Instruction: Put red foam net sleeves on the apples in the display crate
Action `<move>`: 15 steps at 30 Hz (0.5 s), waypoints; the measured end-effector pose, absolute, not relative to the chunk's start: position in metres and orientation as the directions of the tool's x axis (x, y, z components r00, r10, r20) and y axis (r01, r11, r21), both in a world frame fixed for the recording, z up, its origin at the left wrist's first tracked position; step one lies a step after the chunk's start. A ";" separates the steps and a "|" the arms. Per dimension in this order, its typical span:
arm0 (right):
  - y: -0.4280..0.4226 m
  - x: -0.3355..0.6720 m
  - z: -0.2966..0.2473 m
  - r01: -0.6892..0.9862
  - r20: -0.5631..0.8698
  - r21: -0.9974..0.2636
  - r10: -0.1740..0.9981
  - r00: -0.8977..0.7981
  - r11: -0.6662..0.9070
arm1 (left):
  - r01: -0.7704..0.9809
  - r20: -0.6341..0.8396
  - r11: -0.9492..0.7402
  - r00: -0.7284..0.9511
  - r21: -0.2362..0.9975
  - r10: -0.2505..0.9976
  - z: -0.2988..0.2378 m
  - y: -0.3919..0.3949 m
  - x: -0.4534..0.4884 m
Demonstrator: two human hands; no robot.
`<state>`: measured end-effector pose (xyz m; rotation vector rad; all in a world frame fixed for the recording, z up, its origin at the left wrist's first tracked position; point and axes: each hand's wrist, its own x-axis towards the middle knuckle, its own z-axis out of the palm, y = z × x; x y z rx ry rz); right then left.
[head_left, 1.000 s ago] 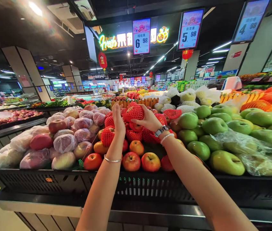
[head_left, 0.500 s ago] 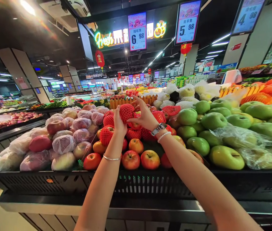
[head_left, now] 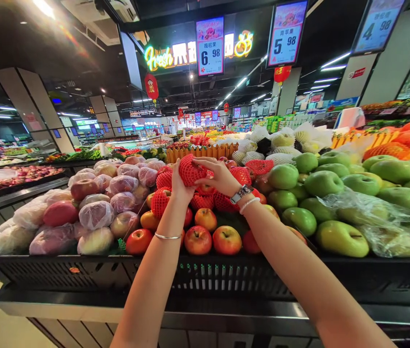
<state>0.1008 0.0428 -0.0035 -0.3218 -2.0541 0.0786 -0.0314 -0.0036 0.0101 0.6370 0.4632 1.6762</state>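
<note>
Between my hands is an apple in a red foam net (head_left: pixel 189 171), raised over the middle of the fruit display. My left hand (head_left: pixel 182 188) is wrapped round its left and lower side. From the right, the fingers and thumb of my right hand (head_left: pixel 216 176) close on the same netted apple. Under and around them lie other red-netted apples (head_left: pixel 160 203). In front of these sit several bare red-yellow apples (head_left: pixel 197 239). A silver bangle is on my left wrist; a watch (head_left: pixel 241 193) and a pale band are on my right.
Film-wrapped apples (head_left: pixel 96 215) are heaped on the left, green apples (head_left: pixel 323 182) on the right with a loose clear plastic bag (head_left: pixel 375 212). A black slotted crate wall (head_left: pixel 81 275) runs along the front. Behind stands a small wooden fence (head_left: pixel 179 154); price screens (head_left: pixel 210 47) hang overhead.
My right hand's fingers, spread apart beside the netted apple before, have come down onto it. The apple has tilted slightly; my left hand stays around it.
</note>
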 end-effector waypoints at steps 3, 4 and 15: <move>0.041 0.100 -0.003 0.166 0.847 -0.226 0.278 -0.453 0.960 | -0.759 0.185 -0.196 -0.101 0.621 0.978 0.010 -0.003 -0.032; 0.040 0.100 -0.003 0.145 0.850 -0.252 0.290 -0.439 0.957 | -0.756 0.206 -0.195 -0.082 0.624 0.975 0.010 -0.003 -0.032; 0.018 0.100 0.003 0.277 0.950 -0.125 0.196 -0.243 0.953 | -0.666 0.215 -0.139 0.032 0.733 0.976 0.000 0.000 -0.020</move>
